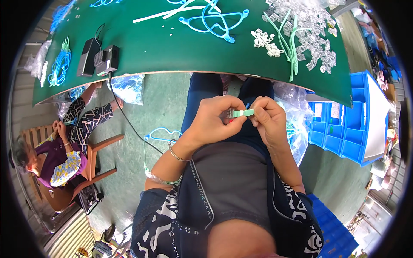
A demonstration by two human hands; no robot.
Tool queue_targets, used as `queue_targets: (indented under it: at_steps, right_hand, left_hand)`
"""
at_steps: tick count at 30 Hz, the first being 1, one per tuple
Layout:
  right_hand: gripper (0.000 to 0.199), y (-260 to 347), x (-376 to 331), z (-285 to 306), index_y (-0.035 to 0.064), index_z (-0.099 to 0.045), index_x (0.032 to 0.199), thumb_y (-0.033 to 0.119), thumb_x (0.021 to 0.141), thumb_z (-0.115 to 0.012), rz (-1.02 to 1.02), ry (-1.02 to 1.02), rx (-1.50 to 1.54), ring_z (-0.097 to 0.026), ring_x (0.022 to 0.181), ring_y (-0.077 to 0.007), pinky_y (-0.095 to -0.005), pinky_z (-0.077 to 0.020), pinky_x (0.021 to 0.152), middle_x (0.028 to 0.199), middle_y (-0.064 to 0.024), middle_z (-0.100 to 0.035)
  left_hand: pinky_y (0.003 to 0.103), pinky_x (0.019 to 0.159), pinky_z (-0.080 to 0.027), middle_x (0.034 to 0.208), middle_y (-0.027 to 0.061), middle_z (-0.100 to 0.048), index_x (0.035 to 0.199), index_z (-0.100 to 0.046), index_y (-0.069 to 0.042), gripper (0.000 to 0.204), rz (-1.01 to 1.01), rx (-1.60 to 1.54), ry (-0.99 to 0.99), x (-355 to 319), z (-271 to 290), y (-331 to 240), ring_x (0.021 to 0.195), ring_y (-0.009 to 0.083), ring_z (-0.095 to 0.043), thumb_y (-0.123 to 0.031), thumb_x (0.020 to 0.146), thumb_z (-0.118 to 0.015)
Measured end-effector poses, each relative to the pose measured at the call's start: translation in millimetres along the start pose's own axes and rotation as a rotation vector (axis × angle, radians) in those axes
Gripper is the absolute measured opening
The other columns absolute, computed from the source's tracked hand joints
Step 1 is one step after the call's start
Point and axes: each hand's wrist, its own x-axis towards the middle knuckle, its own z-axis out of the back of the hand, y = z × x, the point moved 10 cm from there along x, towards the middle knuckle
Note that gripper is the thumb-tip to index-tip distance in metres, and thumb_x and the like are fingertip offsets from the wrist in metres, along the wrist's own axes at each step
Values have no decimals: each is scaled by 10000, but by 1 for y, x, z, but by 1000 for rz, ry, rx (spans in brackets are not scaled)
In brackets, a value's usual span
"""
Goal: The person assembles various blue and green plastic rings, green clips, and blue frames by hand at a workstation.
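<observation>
Above my lap, my left hand (215,118) pinches a small transparent plastic buckle (229,113) between thumb and fingers. A short light green strap (244,113) runs from it, with a white piece around it. The strap's other end is between the thumb and forefinger of my right hand (270,118). A bit of blue shows just behind the strap. Beside my left forearm hangs a blue plastic frame (164,130), with a thin green strap (145,159) leading down from it to the arm. My fingers partly hide the buckle.
On the green table (146,47) lie blue frames (214,23), transparent buckles (316,38), white clips (266,42), green straps (292,51) and black adapters (106,60). A black cable (124,114) hangs down. Blue bins (340,120) stand right. Another person (64,159) sits left.
</observation>
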Motion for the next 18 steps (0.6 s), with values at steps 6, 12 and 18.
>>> queue_targets:
  at_steps: [6, 12, 18]
  right_hand:
    - [105, 2, 6, -4, 19, -524, 859, 110, 912, -524, 25, 27, 55, -441, 622, -66, -189, -366, 576, 733, -6, -472]
    - [98, 2, 7, 0, 16, -518, 868, 101, 916, -516, 45, -5, 67, -449, 637, -73, -193, -374, 585, 745, -11, -472]
    - [91, 2, 3, -1, 13, -512, 868, 90, 918, -508, 67, -26, -8, -446, 636, -72, -193, -375, 592, 754, -11, -466]
  left_hand:
    - [231, 530, -421, 722, 59, -613, 875, -622, -19, 152, -81, 27, 0, 7, 5, -9, 576, 109, -537, -101, 756, -670]
    - [203, 576, -427, 749, 46, -612, 923, -604, 15, 197, 436, -631, 118, -9, -11, 44, 640, 72, -526, -173, 871, -582]
    - [198, 570, -413, 709, 26, -579, 841, -595, 5, 180, 439, -563, 47, -11, -2, 47, 636, 62, -511, -171, 876, -575]
